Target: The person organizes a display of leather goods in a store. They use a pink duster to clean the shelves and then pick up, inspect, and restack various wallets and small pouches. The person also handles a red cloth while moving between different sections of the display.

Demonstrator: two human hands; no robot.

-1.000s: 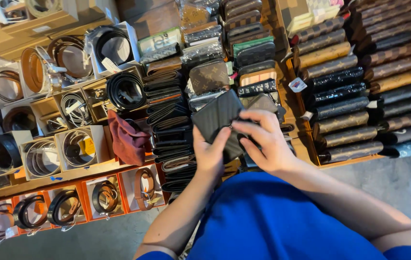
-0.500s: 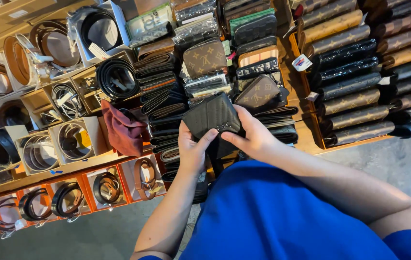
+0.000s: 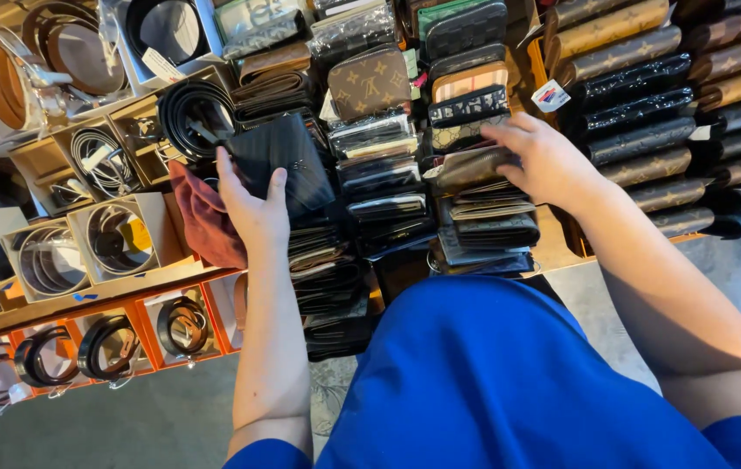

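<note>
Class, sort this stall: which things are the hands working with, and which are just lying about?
In hand:
left hand holding black wallet
right hand on brown wallet

Lying about:
boxed belts
maroon pouch
long wallets

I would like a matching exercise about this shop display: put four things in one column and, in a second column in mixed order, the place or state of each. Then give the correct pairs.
Things
1. black wallet
2. dark red cloth
3. coiled belts
4. long wallets

Places or states
A. stacked in rows at the far right of the display
B. held in the left hand
C. lying just left of the left hand
D. sitting in open boxes on the left side

The right hand rests on a row of small wallets.

Pairs: 1-B, 2-C, 3-D, 4-A
</note>
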